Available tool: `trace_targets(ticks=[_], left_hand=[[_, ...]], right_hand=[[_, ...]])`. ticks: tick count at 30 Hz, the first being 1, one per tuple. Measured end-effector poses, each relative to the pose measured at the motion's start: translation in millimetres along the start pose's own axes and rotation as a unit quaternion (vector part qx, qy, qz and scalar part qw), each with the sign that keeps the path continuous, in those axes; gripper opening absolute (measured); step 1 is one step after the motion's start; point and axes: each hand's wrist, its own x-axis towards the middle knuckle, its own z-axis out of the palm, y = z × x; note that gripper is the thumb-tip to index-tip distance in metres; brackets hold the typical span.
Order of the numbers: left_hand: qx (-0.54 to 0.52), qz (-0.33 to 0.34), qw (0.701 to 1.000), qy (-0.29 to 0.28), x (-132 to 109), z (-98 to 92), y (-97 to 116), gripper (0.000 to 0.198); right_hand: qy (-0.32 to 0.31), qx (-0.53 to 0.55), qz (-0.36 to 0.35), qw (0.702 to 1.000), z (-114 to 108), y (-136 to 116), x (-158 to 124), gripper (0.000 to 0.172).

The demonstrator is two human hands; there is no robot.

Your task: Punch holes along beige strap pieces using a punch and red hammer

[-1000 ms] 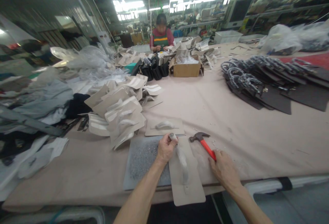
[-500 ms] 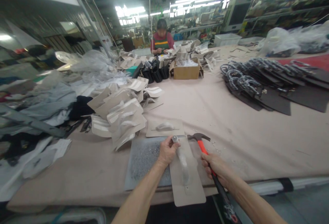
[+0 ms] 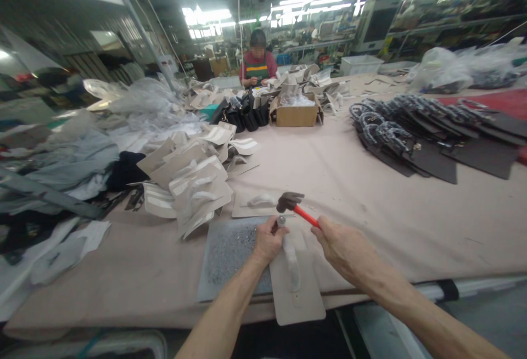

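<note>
My left hand is closed around a short round metal punch, whose flat top faces up. Beneath it lies a beige panel with a plastic-wrapped carrying handle; its lower end hangs over the table edge. A grey, pitted pad is partly under the panel. In my right hand is a claw hammer with a red and black handle, its head just above the punch top. Whether they touch I cannot tell. Behind the pad rests another beige panel with a handle.
A pile of beige panels sits at left, beside plastic wrap and cloth. Dark panels with wrapped handles are stacked at right. Farther back stand a cardboard box and black bag pieces. A co-worker sits across the table.
My right hand has raised the hammer and brought its head leftward over the punch. The left hand keeps its grip on the punch, and the panel stays in place.
</note>
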Motion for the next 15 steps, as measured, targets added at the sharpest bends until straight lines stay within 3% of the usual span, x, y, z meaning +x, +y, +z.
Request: trace_targets(ticks=[3,5,7,11,13,15], left_hand=[[0.009,0.025,1.000,-0.008,-1,-0.9,0,0.009],[0.020,0.030,0.999,-0.011,-1,-1.2,1,0.008],[0.031,0.028,0.999,-0.011,-1,-1.3,3,0.008],[0.050,0.022,0.999,-0.003,-1,-1.2,4,0.013],[0.051,0.025,0.998,-0.005,-2,-1.4,3,0.009],[0.049,0.028,0.998,-0.009,-2,-1.5,3,0.005]], right_hand=[[0.181,0.061,-0.009,0.982,-18,-7,3,0.024],[0.272,0.095,-0.009,0.958,-14,-8,0,0.027],[0.254,0.089,-0.030,0.963,1,-5,-5,0.027],[0.053,0.014,-0.066,0.996,24,8,-11,0.023],[0.055,0.011,-0.048,0.997,21,10,-10,0.023],[0.118,0.034,-0.018,0.992,15,7,-8,0.025]])
